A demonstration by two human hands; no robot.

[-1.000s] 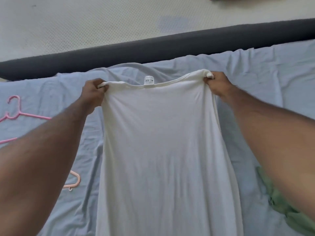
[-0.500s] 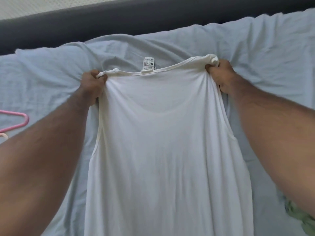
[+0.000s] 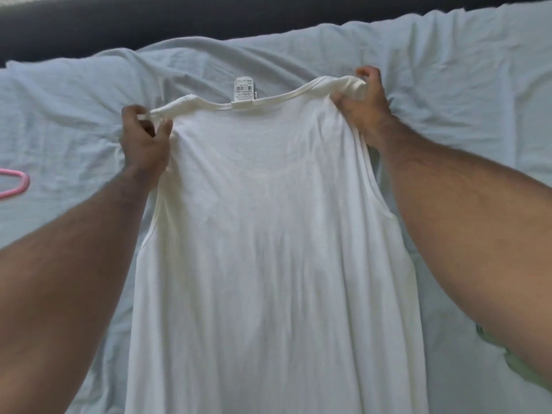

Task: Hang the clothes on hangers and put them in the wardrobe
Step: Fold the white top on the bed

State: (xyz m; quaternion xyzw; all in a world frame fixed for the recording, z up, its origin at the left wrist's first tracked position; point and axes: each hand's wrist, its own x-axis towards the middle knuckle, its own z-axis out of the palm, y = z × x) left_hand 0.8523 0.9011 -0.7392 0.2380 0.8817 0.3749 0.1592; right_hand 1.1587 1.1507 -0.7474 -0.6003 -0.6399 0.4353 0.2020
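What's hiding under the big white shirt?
Around the white shirt, light blue bedsheet shows, so it probably runs underneath. A green cloth peeks out beside the right arm. Anything directly beneath the shirt is covered.

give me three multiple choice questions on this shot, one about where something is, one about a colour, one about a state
1. Where is the hanger?
A. at the left edge, on the sheet
B. inside the neck of the top
C. in the right hand

2. What colour is the sheet under the garment?
A. dark red
B. pale blue
C. black

3. How is the white top held?
A. folded in a pile
B. spread out by both hands at its shoulder straps
C. hung on a rail

Answers:
1 A: the pink hanger lies on the sheet by the left edge, apart from both hands.
2 B: the crumpled sheet is pale blue, below a dark bed edge.
3 B: the left hand and right hand each grip one shoulder strap of the white top, with its label sticking up at the neckline between them.
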